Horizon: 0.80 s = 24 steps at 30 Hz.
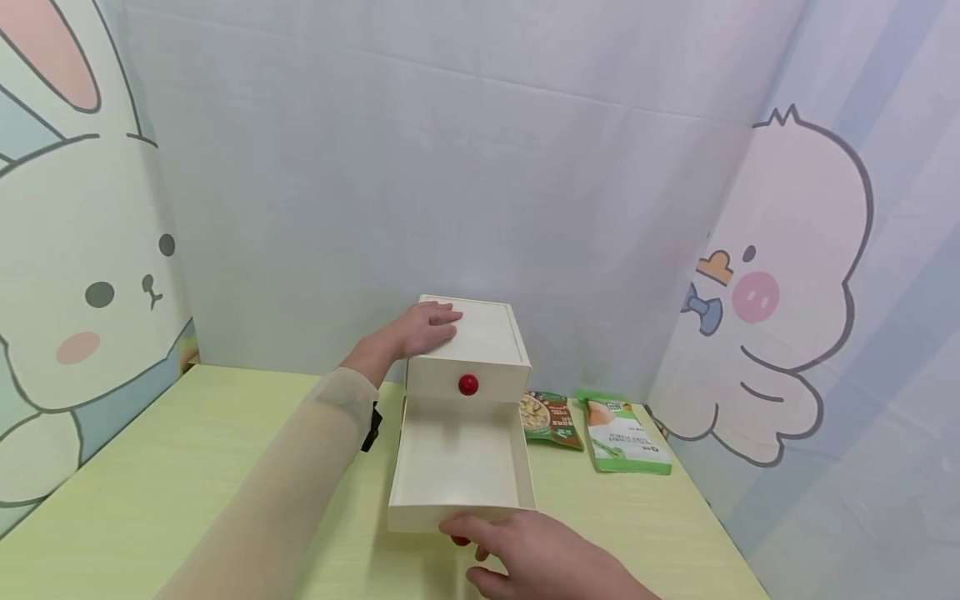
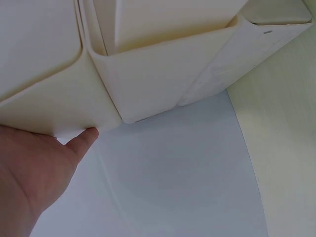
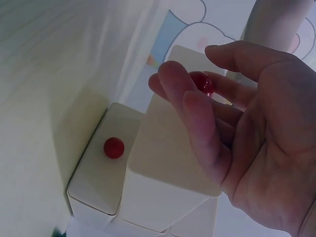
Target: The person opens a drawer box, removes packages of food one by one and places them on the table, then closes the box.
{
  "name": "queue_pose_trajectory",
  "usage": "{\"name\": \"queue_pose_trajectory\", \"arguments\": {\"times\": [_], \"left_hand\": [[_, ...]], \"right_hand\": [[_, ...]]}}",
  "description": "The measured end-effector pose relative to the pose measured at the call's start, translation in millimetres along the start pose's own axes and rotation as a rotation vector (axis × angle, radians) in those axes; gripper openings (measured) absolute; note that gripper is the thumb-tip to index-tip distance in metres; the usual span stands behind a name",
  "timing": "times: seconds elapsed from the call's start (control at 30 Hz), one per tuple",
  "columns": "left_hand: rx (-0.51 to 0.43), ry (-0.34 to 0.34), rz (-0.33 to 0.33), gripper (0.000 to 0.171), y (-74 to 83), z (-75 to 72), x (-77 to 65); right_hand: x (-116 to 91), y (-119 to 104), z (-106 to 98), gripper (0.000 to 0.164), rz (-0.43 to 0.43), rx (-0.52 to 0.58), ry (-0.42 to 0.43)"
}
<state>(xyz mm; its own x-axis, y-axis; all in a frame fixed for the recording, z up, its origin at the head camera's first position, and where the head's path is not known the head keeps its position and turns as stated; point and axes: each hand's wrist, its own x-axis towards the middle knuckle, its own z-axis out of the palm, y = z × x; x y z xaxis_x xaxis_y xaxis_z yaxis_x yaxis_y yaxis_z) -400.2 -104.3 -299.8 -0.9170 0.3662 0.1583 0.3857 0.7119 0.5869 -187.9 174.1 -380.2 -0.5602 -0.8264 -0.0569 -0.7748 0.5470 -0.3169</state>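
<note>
A small white drawer cabinet (image 1: 480, 329) stands against the back curtain. One drawer (image 1: 457, 458) is pulled well out toward me, and its inside is bare. Above it, a closed drawer carries a red knob (image 1: 468, 384). In the right wrist view a lower closed drawer shows another red knob (image 3: 114, 147). My left hand (image 1: 427, 329) rests on the cabinet's top with fingers spread, its thumb along the side edge. My right hand (image 1: 536, 550) is at the pulled-out drawer's front, fingers curled about its red knob (image 3: 201, 83); the thumb stands apart from it.
To the right of the cabinet lie a brown and green food packet (image 1: 551, 419) and a white and green packet (image 1: 626, 436). They rest on a pale yellow-green table (image 1: 105, 492). Cartoon-printed curtains (image 1: 795, 275) stand on both sides.
</note>
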Motion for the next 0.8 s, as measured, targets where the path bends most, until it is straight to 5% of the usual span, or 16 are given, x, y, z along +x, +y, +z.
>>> {"name": "queue_pose_trajectory", "arguments": {"times": [0.37, 0.8], "left_hand": [[0.003, 0.001, 0.003, 0.058, 0.7, -0.8, -0.3], [0.004, -0.001, -0.001, 0.059, -0.8, 0.5, 1.7]], "right_hand": [[7, 8, 10, 0.042, 0.052, 0.068, 0.019], [7, 18, 18, 0.041, -0.053, 0.103, 0.098]]}}
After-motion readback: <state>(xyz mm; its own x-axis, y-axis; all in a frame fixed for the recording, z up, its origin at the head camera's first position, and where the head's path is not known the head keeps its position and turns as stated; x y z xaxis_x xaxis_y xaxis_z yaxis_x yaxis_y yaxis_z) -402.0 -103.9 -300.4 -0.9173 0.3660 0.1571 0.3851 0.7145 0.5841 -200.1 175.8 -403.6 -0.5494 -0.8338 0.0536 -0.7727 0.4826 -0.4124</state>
